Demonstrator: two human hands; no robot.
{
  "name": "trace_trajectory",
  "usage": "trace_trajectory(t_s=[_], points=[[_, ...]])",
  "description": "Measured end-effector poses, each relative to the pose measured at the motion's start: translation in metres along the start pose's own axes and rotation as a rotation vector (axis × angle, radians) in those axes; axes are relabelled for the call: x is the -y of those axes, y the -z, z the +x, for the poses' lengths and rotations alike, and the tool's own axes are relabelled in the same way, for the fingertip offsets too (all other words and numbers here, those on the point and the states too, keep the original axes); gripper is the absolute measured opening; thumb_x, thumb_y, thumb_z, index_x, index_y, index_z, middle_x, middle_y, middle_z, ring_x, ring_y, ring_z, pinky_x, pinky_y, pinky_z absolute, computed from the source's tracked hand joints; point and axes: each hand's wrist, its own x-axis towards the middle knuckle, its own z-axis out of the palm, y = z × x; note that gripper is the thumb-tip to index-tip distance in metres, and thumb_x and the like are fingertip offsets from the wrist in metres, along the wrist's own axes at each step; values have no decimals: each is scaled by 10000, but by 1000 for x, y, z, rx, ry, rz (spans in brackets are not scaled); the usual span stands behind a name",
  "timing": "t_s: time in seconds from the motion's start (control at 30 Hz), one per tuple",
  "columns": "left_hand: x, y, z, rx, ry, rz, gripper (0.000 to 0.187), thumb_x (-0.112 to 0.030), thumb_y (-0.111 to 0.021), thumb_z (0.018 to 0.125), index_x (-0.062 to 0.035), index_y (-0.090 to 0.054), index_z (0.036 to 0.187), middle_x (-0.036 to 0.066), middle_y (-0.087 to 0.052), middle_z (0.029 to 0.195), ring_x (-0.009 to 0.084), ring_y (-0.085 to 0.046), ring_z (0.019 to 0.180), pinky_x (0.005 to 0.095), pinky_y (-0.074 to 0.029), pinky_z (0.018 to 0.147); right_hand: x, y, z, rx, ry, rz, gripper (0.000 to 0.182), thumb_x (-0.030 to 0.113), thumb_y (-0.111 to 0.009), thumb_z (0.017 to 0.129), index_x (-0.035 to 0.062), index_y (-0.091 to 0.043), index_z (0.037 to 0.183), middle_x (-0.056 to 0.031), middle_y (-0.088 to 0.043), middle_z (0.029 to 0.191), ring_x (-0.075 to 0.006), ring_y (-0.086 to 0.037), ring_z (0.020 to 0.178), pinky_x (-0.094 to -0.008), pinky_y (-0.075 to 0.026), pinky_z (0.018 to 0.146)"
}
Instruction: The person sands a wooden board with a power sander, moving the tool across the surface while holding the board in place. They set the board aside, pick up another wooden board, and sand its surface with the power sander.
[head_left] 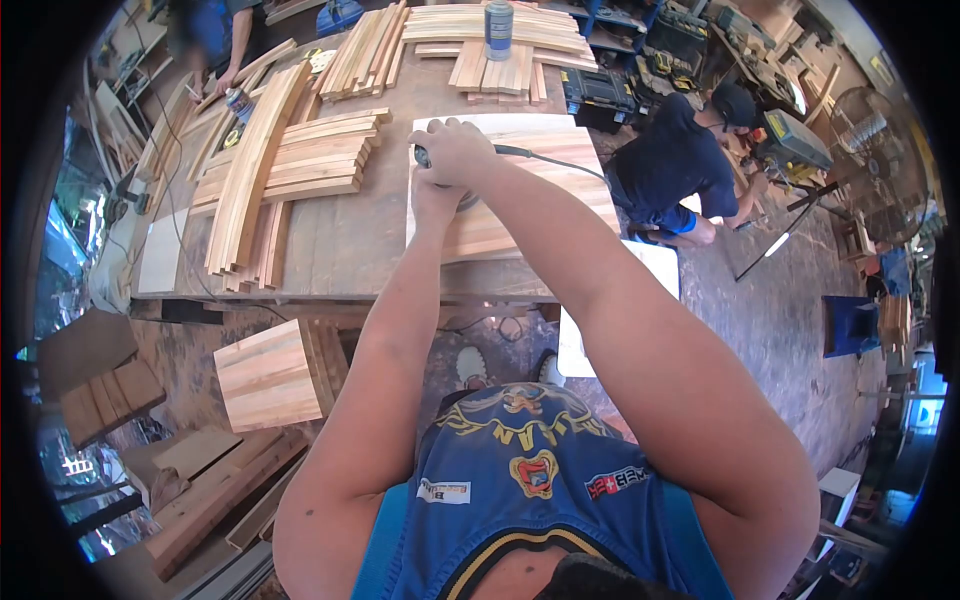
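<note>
Both my arms reach forward over the workbench (340,240) to a corded power sander (467,201), mostly hidden under my hands. My right hand (458,152) is wrapped over its top. Below and slightly left, my left hand (436,192) closes around the near side of the same tool. The sander rests on a pale laminated wood panel (550,215) lying flat at the bench's right end. A dark cord (550,158) runs from the tool across the panel to the right.
Stacked wood strips (330,150) cover the bench's left and far side. A spray can (498,30) stands on strips at the back. One person (670,160) crouches at right near a fan (880,165); another person's hand (228,78) is at far left. A panel stack (268,375) sits below.
</note>
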Motion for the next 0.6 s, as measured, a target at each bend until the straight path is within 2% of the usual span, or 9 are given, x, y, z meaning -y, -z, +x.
trace_trajectory(t_s=[0.07, 0.2, 0.27, 0.4, 0.47, 0.6], points=[[0, -12, -3, 17, -30, 70, 599, -370, -931, 665, -37, -737, 1124, 174, -657, 1240, 368, -640, 1168, 473, -525, 962, -5, 12, -12, 75, -51, 17, 596, 378, -770, 848, 264, -597, 1406, -97, -627, 1334, -318, -592, 1279, -463, -494, 1060], [-13, -37, -6, 65, -32, 51, 680, -385, -924, 676, -56, -691, 1223, 175, -628, 1308, 376, -595, 1239, 486, -500, 1009, -29, 17, -29, 55, -70, 12, 576, 375, -773, 844, 261, -612, 1385, -95, -630, 1325, -318, -600, 1268, -462, -502, 1050], [-22, -49, -9, 77, 27, 50, 786, -395, -924, 676, -71, -618, 1323, 178, -613, 1341, 382, -580, 1262, 485, -490, 1032, -40, 19, -37, 31, -81, 25, 549, 362, -771, 843, 254, -626, 1362, -91, -632, 1318, -316, -601, 1267, -462, -511, 1040], [-44, -77, -16, 94, -42, 33, 845, -402, -924, 677, -68, -569, 1367, 183, -600, 1368, 385, -561, 1291, 483, -470, 1063, -69, 26, -56, 57, -126, 24, 536, 351, -764, 845, 253, -632, 1355, -88, -630, 1328, -307, -605, 1266, -461, -515, 1039], [-53, -89, -17, 114, -5, 16, 860, -408, -926, 674, -56, -560, 1368, 181, -595, 1379, 388, -559, 1294, 485, -462, 1075, -82, 24, -61, -10, -110, 22, 509, 311, -714, 819, 246, -645, 1320, -100, -654, 1276, -326, -636, 1184, -472, -524, 1006], [-59, -104, -23, 124, -14, 38, 863, -415, -926, 677, -51, -561, 1369, 180, -595, 1379, 384, -559, 1296, 485, -463, 1072, -95, 29, -73, -20, -120, 15, 512, 308, -714, 818, 246, -646, 1321, -96, -653, 1285, -320, -625, 1205, -475, -526, 1007]])
